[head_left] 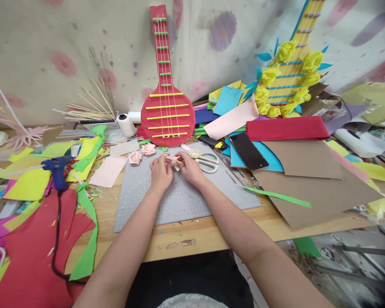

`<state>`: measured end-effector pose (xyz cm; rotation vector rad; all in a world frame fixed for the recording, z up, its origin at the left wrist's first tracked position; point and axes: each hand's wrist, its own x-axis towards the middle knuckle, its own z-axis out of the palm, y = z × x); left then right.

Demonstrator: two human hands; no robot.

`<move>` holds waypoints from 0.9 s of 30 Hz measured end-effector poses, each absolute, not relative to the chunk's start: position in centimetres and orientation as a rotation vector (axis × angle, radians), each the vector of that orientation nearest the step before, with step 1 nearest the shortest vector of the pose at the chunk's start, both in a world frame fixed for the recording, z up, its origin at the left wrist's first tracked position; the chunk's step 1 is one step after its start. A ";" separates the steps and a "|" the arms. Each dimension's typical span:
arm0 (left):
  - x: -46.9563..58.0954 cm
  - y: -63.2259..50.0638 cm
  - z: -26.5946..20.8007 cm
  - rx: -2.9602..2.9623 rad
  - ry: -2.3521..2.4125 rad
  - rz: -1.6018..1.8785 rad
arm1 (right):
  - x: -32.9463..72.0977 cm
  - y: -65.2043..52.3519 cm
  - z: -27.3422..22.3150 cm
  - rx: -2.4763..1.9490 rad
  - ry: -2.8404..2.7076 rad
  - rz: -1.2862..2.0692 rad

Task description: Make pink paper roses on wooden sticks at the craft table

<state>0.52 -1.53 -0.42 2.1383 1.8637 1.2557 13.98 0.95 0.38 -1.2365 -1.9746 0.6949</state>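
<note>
Both my hands meet over the far part of the grey cutting mat [186,205]. My left hand [161,172] and my right hand [191,170] pinch a small pale pink paper piece [174,161] between their fingertips. Its exact shape is partly hidden by the fingers. Two pink paper roses [135,158] lie just left of my left hand. Right beside my right hand are scissors [208,162] with pale handles and a small round dial-like disc [194,152]. Behind the hands leans a red paper lute [168,113] with yellow and green bars and white strings.
A blue glue gun [58,169] lies at left among coloured scraps, its cord over red paper [28,256]. A phone [248,150] rests on blue sheets at right, near brown cardboard [321,192]. A yellow lute with paper flowers [285,81] stands behind. Thread spool [126,125] and sticks [90,112] are at back left.
</note>
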 end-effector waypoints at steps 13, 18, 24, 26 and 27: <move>0.5 -0.9 -0.1 2.200 1.816 1.145 | 13.6 1.0 0.3 -1.241 -1.948 0.720; 0.4 -0.7 0.3 2.255 1.760 1.044 | 13.9 1.1 0.1 -1.252 -1.952 0.703; -0.1 -0.5 0.9 2.230 1.739 1.018 | 14.0 1.0 0.1 -1.276 -1.985 0.683; -0.2 -0.4 0.8 2.241 1.727 1.003 | 14.0 0.9 0.1 -1.274 -1.993 0.693; -0.2 -0.4 0.8 2.240 1.721 0.999 | 13.9 0.9 0.2 -1.272 -1.988 0.697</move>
